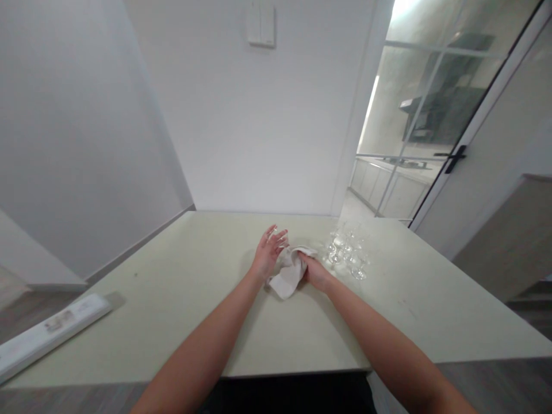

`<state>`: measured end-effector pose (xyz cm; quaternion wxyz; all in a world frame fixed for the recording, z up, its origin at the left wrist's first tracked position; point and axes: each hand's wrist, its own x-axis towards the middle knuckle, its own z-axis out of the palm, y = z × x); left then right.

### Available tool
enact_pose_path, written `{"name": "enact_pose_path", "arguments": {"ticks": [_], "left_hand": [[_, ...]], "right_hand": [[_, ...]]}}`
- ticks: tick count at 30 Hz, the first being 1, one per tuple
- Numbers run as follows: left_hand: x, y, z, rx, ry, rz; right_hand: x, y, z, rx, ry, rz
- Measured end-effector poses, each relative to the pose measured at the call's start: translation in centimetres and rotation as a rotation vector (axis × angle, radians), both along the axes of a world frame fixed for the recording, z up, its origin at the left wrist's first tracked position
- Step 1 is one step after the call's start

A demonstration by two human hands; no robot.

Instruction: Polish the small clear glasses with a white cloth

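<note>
My left hand (268, 250) is raised over the middle of the table, its fingers curled around a small clear glass (282, 237). The glass is see-through and partly covered by the fingers, so its full shape is hard to make out. My right hand (314, 272) grips a crumpled white cloth (288, 278) just to the right of the left hand. The cloth hangs down between the two hands. Right of them, several clear glasses (345, 247) stand close together on the table.
The pale table (181, 322) reaches back to a white wall. A long white box (56, 325) lies at its left edge. A glazed door with a black handle (455, 158) is at the right, with a kitchen behind it. A white switch panel (261, 26) is on the wall.
</note>
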<state>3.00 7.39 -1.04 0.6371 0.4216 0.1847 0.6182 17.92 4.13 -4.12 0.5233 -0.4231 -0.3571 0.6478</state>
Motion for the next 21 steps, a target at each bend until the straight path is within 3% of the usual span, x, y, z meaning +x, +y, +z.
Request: {"name": "enact_pose_path", "arguments": {"ticks": [5,9,17,21], "left_hand": [[0.7,-1.2,0.7,0.199,0.191,-0.098],[1.0,-1.5,0.9,0.287,0.286,-0.084],[1.4,-1.7,0.9,0.380,0.393,0.169],[1.2,-1.1,1.2,0.332,0.356,0.315]], "right_hand": [[-0.4,0.2,-1.4,0.267,-0.100,-0.066],[0.3,0.7,-1.8,0.301,-0.179,-0.139],[1.1,1.0,-1.3,0.439,-0.540,-0.067],[1.0,-0.2,-0.4,0.652,-0.738,0.135]]}}
